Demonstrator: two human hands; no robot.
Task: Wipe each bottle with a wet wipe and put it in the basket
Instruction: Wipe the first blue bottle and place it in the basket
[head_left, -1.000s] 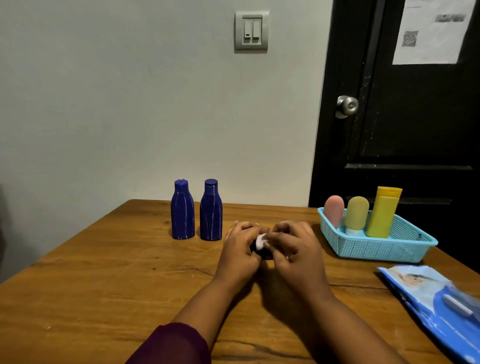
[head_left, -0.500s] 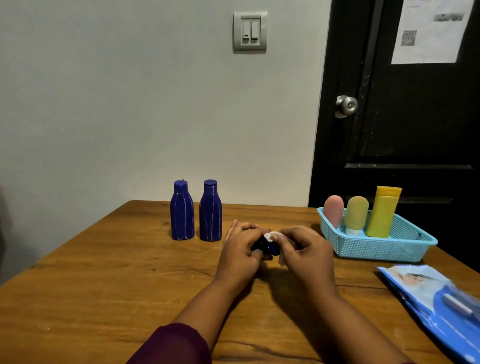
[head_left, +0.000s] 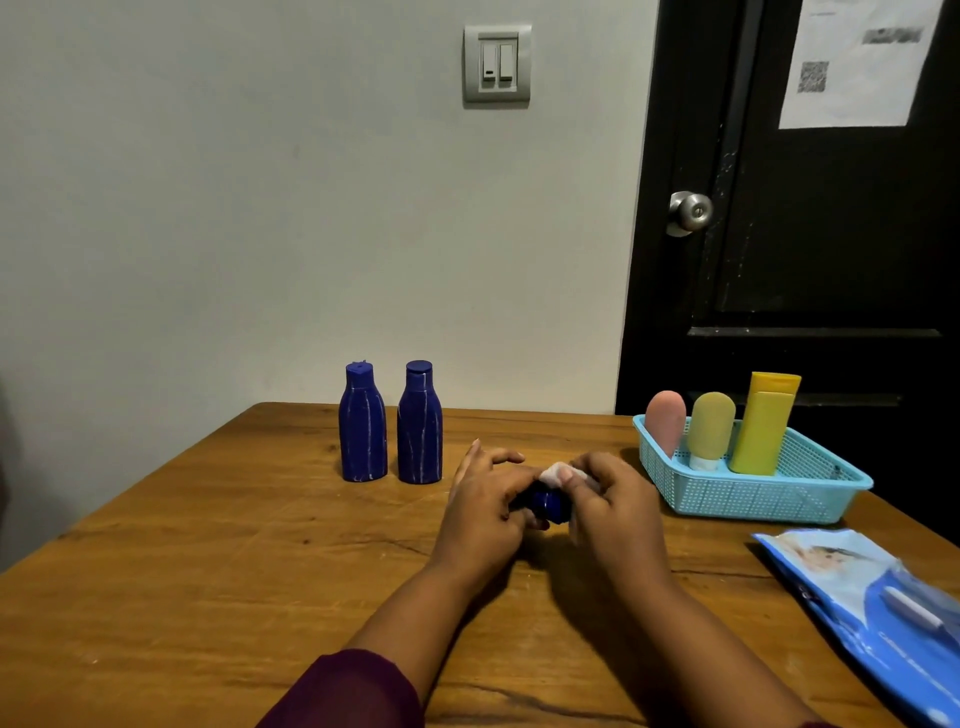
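At the middle of the wooden counter (head_left: 208, 571) we see both hands meeting over a small dark blue bottle (head_left: 545, 503), held low between them and mostly hidden, so we cannot tell how it is tilted. The left hand (head_left: 483, 514) grips it from the left, its fingers curled round the body and one finger lifted a little clear. The right hand (head_left: 613, 512) pinches a white wet wipe (head_left: 561, 474) between thumb and fingers and presses it on the bottle's upper side. Left of the hands and apart from them, near the counter's far edge, two taller blue bottles (head_left: 362, 423) stand upright just beside each other. To the right we find a light blue mesh basket (head_left: 753, 499) holding, in a row, a pink bottle (head_left: 665, 421), a yellow-green tube (head_left: 710, 426) on its white cap, and a tall yellow bottle (head_left: 763, 426), all upright. A blue pack of wet wipes (head_left: 862, 587) lies flat by the counter's right edge, nearer to us than the basket. Behind are a wall switch (head_left: 497, 63) and a black door with a round metal knob (head_left: 691, 212).
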